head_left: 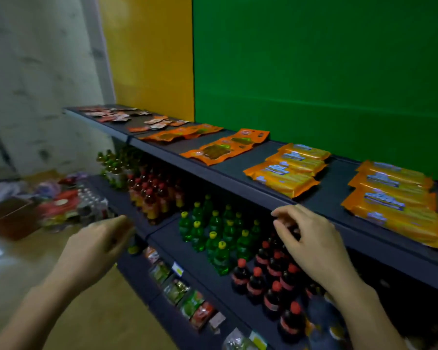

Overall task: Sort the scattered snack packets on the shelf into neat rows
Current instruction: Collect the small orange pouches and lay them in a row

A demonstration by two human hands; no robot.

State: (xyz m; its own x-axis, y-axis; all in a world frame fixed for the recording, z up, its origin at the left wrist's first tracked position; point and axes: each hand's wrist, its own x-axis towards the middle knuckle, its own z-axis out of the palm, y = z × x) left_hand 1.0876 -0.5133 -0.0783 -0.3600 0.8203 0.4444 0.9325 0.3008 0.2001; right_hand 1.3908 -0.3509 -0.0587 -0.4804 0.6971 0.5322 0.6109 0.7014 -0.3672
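1. A dark top shelf (336, 183) runs from far left to near right.
2. Bottles (218, 238) stand in rows on the level below.
3. Orange packs (286, 170) lie in two neat groups at the shelf's right.
4. Both hands hover below its front edge, holding nothing: the right hand (306, 238) is loosely curled, the left hand (99, 238) is blurred, with its fingers extended together.
5. Small packets (116, 114) lie scattered at the far left end.

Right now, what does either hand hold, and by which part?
Nothing: the left hand is blurred but empty, the right hand loosely curled and empty by the top shelf.
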